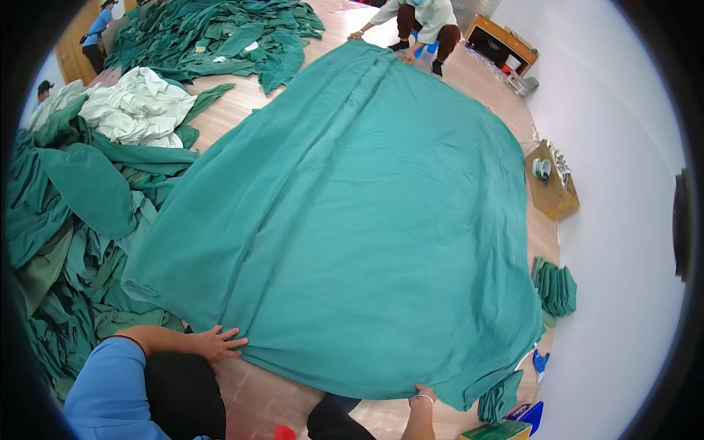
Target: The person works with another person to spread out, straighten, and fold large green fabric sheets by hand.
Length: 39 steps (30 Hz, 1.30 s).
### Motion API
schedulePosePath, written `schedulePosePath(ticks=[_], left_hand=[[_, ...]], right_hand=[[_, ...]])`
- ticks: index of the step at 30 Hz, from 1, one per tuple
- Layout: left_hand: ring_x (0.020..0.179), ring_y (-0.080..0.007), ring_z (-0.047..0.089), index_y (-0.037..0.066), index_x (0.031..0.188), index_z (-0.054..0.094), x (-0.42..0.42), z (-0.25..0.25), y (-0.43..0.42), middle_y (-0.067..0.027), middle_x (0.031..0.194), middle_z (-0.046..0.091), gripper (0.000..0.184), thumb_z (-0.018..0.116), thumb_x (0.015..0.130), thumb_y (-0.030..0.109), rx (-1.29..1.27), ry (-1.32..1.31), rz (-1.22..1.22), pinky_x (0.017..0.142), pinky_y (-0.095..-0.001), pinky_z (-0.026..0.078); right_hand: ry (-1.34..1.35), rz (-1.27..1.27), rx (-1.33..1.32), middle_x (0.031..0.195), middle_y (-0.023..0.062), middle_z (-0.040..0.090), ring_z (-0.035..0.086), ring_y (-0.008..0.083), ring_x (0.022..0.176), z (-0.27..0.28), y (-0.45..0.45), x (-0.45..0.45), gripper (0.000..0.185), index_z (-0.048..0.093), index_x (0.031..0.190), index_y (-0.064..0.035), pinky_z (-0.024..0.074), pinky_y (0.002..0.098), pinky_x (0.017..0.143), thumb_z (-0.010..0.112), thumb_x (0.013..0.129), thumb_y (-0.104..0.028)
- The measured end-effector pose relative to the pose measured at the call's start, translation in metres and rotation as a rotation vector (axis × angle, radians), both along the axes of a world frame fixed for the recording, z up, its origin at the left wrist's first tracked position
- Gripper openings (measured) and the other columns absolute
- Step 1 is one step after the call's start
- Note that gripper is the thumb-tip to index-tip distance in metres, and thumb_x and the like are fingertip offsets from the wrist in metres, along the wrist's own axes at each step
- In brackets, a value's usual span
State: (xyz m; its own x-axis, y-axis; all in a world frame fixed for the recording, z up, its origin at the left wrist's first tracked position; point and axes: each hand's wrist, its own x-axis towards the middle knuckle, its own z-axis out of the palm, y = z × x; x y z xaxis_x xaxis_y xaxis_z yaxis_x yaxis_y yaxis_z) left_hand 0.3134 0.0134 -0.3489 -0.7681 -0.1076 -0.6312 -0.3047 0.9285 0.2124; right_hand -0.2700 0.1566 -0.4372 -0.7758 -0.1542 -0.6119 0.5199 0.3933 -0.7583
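Note:
A large green cloth [396, 213] lies spread over the floor, with a long lengthwise crease left of its middle. At its near edge, toward the left, my left hand [218, 344] rests with its fingers spread on the border of the cloth. Farther right along the same edge, my right hand [424, 394] is closed on the hem, its fingertips partly hidden. A crouching co-worker [427, 18] touches the far edge with both hands.
Heaped green cloths [70, 220] lie at the left, with a white cloth pile [139, 106] behind them. Another green heap [220, 37] is farther back. Along the right wall stand a cardboard box [550, 187], folded green cloths [555, 287] and a wooden cabinet [502, 42].

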Motion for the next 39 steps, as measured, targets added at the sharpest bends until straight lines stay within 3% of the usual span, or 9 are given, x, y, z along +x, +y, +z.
schedulePosePath(ticks=[3, 9, 14, 15, 17, 20, 29, 35, 39], left_hand=[[0.128, -0.0400, 0.009, 0.020, 0.128, 0.034, 0.003, -0.005, 0.001, -0.0104, 0.143, 0.001, 0.081, 0.063, 0.063, 0.057, 0.004, -0.032, -0.002, 0.081, -0.0551, 0.037], [0.129, -0.0400, 0.004, 0.020, 0.130, 0.033, -0.003, 0.008, 0.001, -0.0094, 0.144, -0.002, 0.079, 0.064, 0.065, 0.054, 0.044, -0.082, 0.030, 0.083, -0.0578, 0.035], [0.128, -0.0412, 0.005, 0.021, 0.129, 0.034, 0.005, -0.002, 0.003, -0.0089, 0.144, -0.002, 0.077, 0.064, 0.065, 0.053, 0.026, -0.015, 0.040, 0.083, -0.0590, 0.034], [0.128, -0.0415, 0.006, 0.021, 0.128, 0.035, 0.007, -0.007, 0.006, -0.0091, 0.144, 0.000, 0.076, 0.064, 0.065, 0.053, 0.028, 0.016, 0.042, 0.083, -0.0595, 0.034], [0.127, -0.0417, 0.008, 0.021, 0.127, 0.037, 0.013, -0.029, 0.008, -0.0099, 0.144, 0.001, 0.071, 0.063, 0.066, 0.049, -0.041, 0.081, 0.047, 0.082, -0.0590, 0.035], [0.126, -0.0417, 0.015, 0.021, 0.122, 0.042, 0.007, -0.006, 0.008, -0.0120, 0.143, 0.007, 0.054, 0.056, 0.073, 0.038, -0.032, 0.090, 0.081, 0.081, -0.0570, 0.037], [0.128, -0.0422, 0.007, 0.017, 0.125, 0.040, 0.007, -0.002, 0.010, -0.0157, 0.142, 0.005, 0.078, 0.066, 0.062, 0.054, 0.018, 0.087, 0.133, 0.087, -0.0551, 0.032], [0.127, -0.0428, 0.010, 0.018, 0.120, 0.044, 0.021, -0.040, 0.021, -0.0149, 0.142, 0.010, 0.056, 0.058, 0.071, 0.042, -0.079, 0.287, 0.148, 0.081, -0.0577, 0.034], [0.121, -0.0434, 0.022, 0.023, 0.113, 0.050, 0.031, -0.074, 0.031, -0.0145, 0.138, 0.021, 0.037, 0.049, 0.079, 0.036, -0.263, 0.511, 0.114, 0.071, -0.0554, 0.039]], right_hand=[[-0.359, -0.242, -0.169, 0.105, 0.0143, 0.052, 0.049, 0.0342, 0.097, 0.043, -0.032, -0.006, 0.045, 0.047, 0.107, -0.0006, 0.0391, 0.0546, 0.084, 0.050, 0.063, -0.007], [-0.236, -0.048, -0.884, 0.113, 0.0141, 0.052, 0.048, 0.0345, 0.103, 0.136, -0.038, -0.011, 0.048, 0.048, 0.111, -0.0030, 0.0399, 0.0506, 0.085, 0.052, 0.065, -0.017], [-0.136, -0.121, -0.920, 0.114, 0.0128, 0.053, 0.048, 0.0311, 0.106, 0.176, -0.042, -0.039, 0.045, 0.052, 0.109, -0.0034, 0.0370, 0.0471, 0.089, 0.054, 0.075, -0.032], [-0.136, -0.358, -0.860, 0.097, 0.0199, 0.060, 0.054, 0.0316, 0.092, 0.202, -0.048, -0.030, 0.039, 0.057, 0.100, 0.0052, 0.0418, 0.0410, 0.082, 0.046, 0.083, -0.028], [-0.102, -0.344, -0.824, 0.091, 0.0164, 0.061, 0.056, 0.0267, 0.085, 0.214, -0.053, -0.037, 0.031, 0.058, 0.096, 0.0050, 0.0450, 0.0375, 0.076, 0.050, 0.083, -0.022], [-0.042, -0.232, -0.704, 0.117, 0.0108, 0.051, 0.048, 0.0300, 0.105, 0.223, -0.043, -0.070, 0.045, 0.050, 0.113, -0.0042, 0.0361, 0.0432, 0.091, 0.053, 0.079, -0.033], [0.161, -0.139, -0.589, 0.107, 0.0158, 0.056, 0.051, 0.0299, 0.101, 0.307, -0.059, -0.091, 0.035, 0.053, 0.105, 0.0051, 0.0410, 0.0439, 0.086, 0.054, 0.083, -0.023], [0.169, -0.041, -0.745, 0.109, 0.0202, 0.054, 0.050, 0.0319, 0.103, 0.387, -0.101, -0.035, 0.033, 0.051, 0.105, 0.0088, 0.0407, 0.0461, 0.088, 0.053, 0.082, -0.015], [0.172, 0.313, -0.865, 0.112, 0.0204, 0.051, 0.049, 0.0326, 0.105, 0.430, -0.132, -0.006, 0.035, 0.047, 0.108, 0.0100, 0.0388, 0.0463, 0.091, 0.049, 0.083, -0.015]])
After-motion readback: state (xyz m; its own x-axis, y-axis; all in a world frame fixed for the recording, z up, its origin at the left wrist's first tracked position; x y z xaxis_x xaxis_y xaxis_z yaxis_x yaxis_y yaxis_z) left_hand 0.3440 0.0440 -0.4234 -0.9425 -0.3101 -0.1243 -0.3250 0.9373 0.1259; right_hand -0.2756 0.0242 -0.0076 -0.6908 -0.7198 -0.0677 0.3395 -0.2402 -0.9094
